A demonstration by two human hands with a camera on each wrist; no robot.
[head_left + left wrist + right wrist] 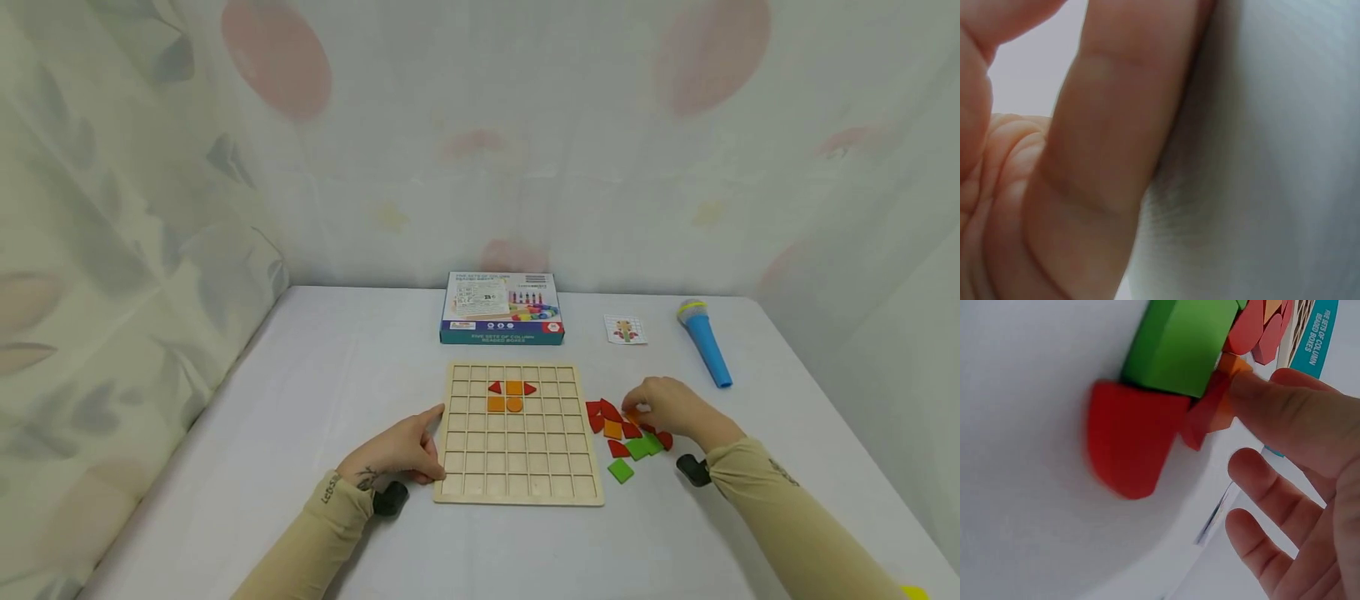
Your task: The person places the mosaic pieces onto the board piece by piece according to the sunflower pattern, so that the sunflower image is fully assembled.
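A wooden grid board (487,463) lies flat, holding an orange square (513,387) between two small red pieces, with another orange square (496,404) and an orange disc (514,405) just below. At the board's left edge is my left hand (399,448), index finger and thumb spread along it; in the left wrist view, fingers fill much of the picture. My right hand (663,408) reaches into the loose pieces right of the board. Its thumb and index finger pinch an orange tile (1224,419), partly hidden, beside a red quarter-round piece (1132,440) and a green tile (1182,347).
Loose red, orange and green pieces lie by the board's right edge, one green square (621,471) nearest me. Behind the board stand a boxed set (501,310), a small picture card (625,330) and a blue toy microphone (705,343). Curtains enclose the table.
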